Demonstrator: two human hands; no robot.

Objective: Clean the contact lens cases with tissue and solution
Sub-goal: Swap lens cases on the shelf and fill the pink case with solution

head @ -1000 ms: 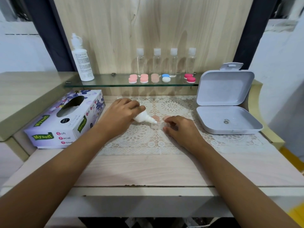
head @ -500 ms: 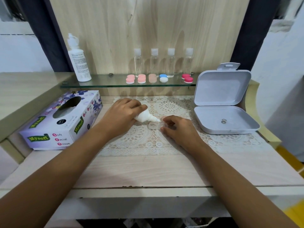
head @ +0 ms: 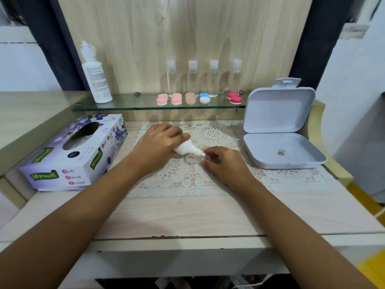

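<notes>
My left hand (head: 158,146) grips a small white dropper bottle (head: 188,150) tilted on its side, its nozzle pointing right and down over a clear contact lens case (head: 192,158) on the lace mat (head: 173,180). My right hand (head: 226,163) pinches the case's right end, holding it on the mat. A small pink piece (head: 205,148) shows just behind my right fingers. A purple tissue box (head: 73,153) lies at the left.
A glass shelf (head: 135,106) at the back carries a tall white solution bottle (head: 94,77), several clear bottles (head: 192,80) and several pink, blue, white and red lens cases (head: 177,99). An open grey box (head: 279,130) stands at the right.
Both hands stay on the mat with bottle and case. The bottle's nozzle has crept slightly right, closer to my right fingers; the camera shifted a little.
</notes>
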